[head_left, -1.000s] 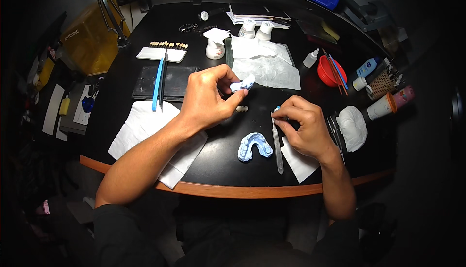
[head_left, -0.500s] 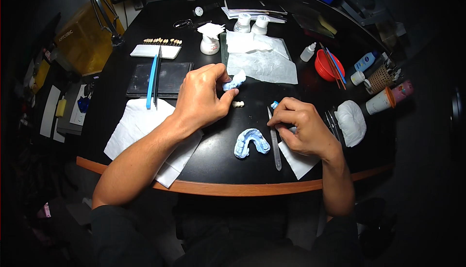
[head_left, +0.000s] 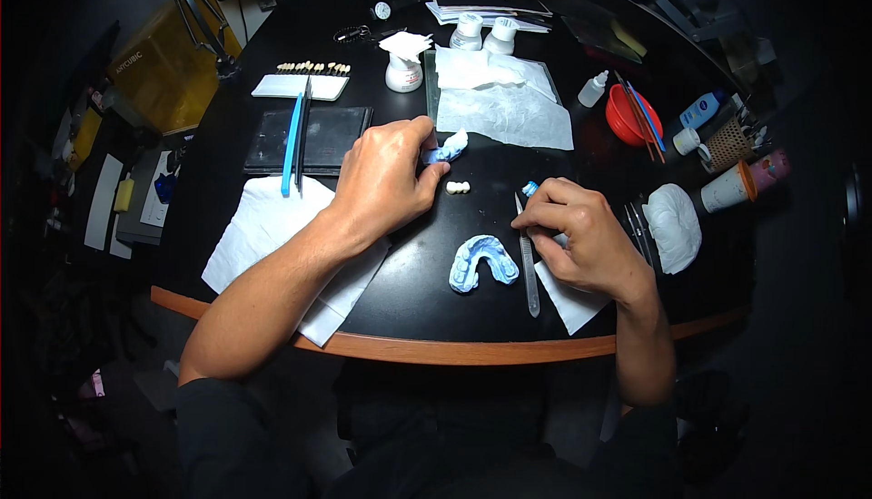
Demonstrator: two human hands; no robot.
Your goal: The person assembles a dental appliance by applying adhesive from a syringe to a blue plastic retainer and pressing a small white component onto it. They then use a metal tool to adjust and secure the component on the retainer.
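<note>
White cloth (head_left: pixel 259 231) spread by the left front corner of the black tabletop (head_left: pixel 409 308), reaching the wooden trim (head_left: pixel 454 351) of the front edge. Behind it, nearer the left edge: dark flat case (head_left: pixel 345 127), a blue stick-like tool (head_left: pixel 292 145) and a slim dark tool (head_left: pixel 303 147) side by side across it, their far ends up at a white tray (head_left: pixel 282 88) with a row of tooth-coloured tabs (head_left: pixel 313 69). Left hand (head_left: pixel 386 177) over the middle of the tabletop, thumb and fingers pinched closed on a blue-and-white piece (head_left: pixel 451 148), its far end sticking out rightward. White-topped bottle (head_left: pixel 403 77) farther back. Small tooth-coloured piece (head_left: pixel 458 187) on the tabletop just right of the left fingertips. Blue arch-shaped mould (head_left: pixel 483 263) nearer the front edge, curve pointing back. Slim metal handle (head_left: pixel 530 276) just right of it, running front to back. Small blue object (head_left: pixel 530 188) just beside the right fingers. Right hand (head_left: pixel 581 231): fingers curled, thumb and index nearly together at the handle's upper part; can't tell if they grip it. White sheet (head_left: pixel 572 304) partly under that hand. Red bowl (head_left: pixel 625 122) toward the back right, white wad (head_left: pixel 674 229) near the right edge.
</note>
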